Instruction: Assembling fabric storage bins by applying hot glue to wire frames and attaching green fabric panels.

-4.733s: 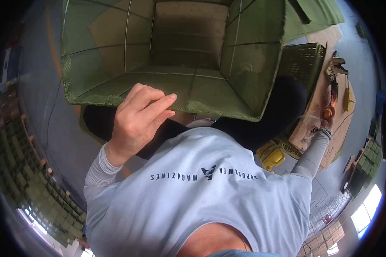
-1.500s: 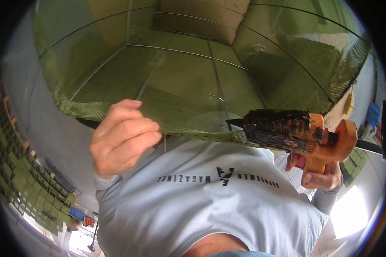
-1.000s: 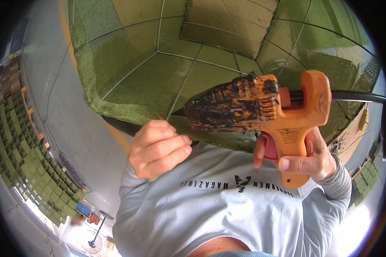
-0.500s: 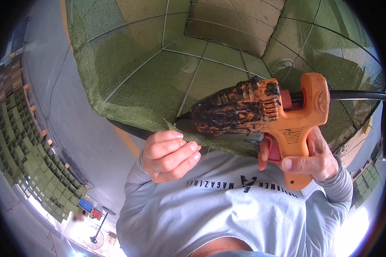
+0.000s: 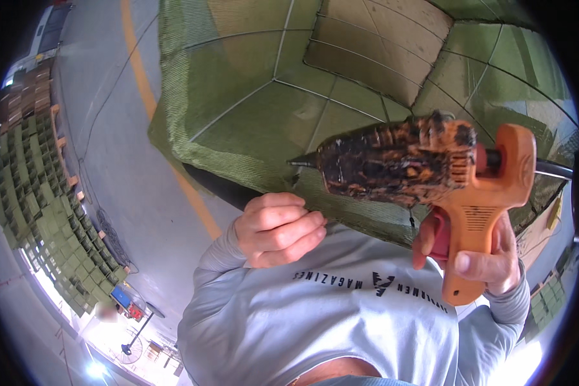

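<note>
My right hand (image 5: 486,260) grips an orange glue gun (image 5: 479,215) by its handle, fingers at the red trigger. The front barrel is crusted with black and brown residue. Its dark nozzle points left, just above the inner edge of green mesh fabric (image 5: 231,145). A dark spot shows on the mesh below the nozzle tip. My left hand (image 5: 280,230) is closed, fingers pinching the near edge of that mesh; the exact pinch point is partly hidden by the fingers. A wire frame (image 5: 238,110) carries the mesh as a large box-like form.
Inside the form sits a brown panel (image 5: 373,51) crossed by wires. A black cord (image 5: 553,169) runs from the gun's rear to the right. Stacked green pieces on pallets (image 5: 45,219) line the far left, past a yellow floor line (image 5: 193,196). A fan (image 5: 138,334) stands lower left.
The glue gun has moved right and its nozzle has lifted off the mesh fold. My left fingers have closed over the edge where the fold stood up. The whole form has shifted right in view.
</note>
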A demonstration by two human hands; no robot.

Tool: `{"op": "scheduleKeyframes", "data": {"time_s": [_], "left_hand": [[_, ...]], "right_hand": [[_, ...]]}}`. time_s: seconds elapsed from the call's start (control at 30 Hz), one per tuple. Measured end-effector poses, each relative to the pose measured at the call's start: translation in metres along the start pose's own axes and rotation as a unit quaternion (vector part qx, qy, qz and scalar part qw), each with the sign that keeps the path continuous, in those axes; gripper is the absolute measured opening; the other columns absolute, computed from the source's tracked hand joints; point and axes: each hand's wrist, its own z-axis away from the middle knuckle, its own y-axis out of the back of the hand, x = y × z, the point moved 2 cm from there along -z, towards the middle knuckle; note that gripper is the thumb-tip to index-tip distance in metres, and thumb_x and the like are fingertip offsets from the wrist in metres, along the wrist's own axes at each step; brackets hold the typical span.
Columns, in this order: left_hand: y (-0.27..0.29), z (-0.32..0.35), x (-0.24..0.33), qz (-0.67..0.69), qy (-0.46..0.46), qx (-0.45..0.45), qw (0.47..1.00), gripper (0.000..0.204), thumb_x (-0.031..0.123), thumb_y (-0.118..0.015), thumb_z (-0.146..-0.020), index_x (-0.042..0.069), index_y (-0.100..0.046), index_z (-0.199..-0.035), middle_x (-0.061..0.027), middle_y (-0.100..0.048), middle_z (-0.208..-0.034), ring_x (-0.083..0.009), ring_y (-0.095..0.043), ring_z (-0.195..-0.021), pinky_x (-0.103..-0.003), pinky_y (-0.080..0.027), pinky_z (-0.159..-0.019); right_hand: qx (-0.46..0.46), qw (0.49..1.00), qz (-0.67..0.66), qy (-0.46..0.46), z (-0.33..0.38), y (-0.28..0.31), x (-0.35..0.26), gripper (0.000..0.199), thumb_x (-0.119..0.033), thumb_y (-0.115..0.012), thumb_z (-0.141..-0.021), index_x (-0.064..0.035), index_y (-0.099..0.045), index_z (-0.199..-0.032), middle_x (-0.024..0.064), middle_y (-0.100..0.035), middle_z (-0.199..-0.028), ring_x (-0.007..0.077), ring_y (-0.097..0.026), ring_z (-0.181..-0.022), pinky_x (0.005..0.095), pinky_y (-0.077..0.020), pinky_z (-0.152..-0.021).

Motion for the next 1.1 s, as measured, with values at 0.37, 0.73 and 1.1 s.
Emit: {"op": "scheduleKeyframes", "data": {"time_s": [0.37, 0.73, 1.1], "left_hand": [[0.0, 0.004, -0.008, 0.023, -0.058, 0.008, 0.998, 0.025, -0.002, -0.076, -0.067, 0.001, -0.07, -0.091, -0.0113, -0.069, -0.1, -0.0229, -0.06, -0.088, -0.035, -0.057, -0.073], [-0.006, 0.008, -0.011, 0.022, -0.085, 0.051, 0.995, 0.016, 0.004, -0.07, -0.069, 0.002, -0.07, -0.085, -0.0085, -0.069, -0.095, -0.0196, -0.062, -0.084, -0.032, -0.057, -0.076], [-0.01, 0.01, -0.01, 0.002, -0.087, 0.061, 0.994, 0.019, 0.006, -0.071, -0.069, 0.002, -0.069, -0.088, -0.0068, -0.068, -0.096, -0.0172, -0.062, -0.087, -0.032, -0.06, -0.083]], "right_hand": [[-0.093, 0.986, 0.135, 0.013, -0.08, -0.052, -0.014, 0.054, -0.031, -0.066, -0.09, 0.0034, -0.045, -0.127, 0.0125, -0.064, -0.101, 0.0216, -0.066, -0.088, 0.0285, -0.0506, -0.073], [-0.125, 0.99, 0.059, -0.032, -0.106, -0.061, 0.004, 0.048, -0.031, -0.065, -0.091, 0.0006, -0.049, -0.123, 0.0105, -0.064, -0.102, 0.0201, -0.065, -0.088, 0.0292, -0.0513, -0.075], [-0.131, 0.988, 0.072, -0.043, -0.103, -0.06, 0.01, 0.044, -0.028, -0.066, -0.09, 0.0013, -0.051, -0.12, 0.0109, -0.064, -0.101, 0.0193, -0.064, -0.088, 0.0299, -0.0519, -0.074]]}}
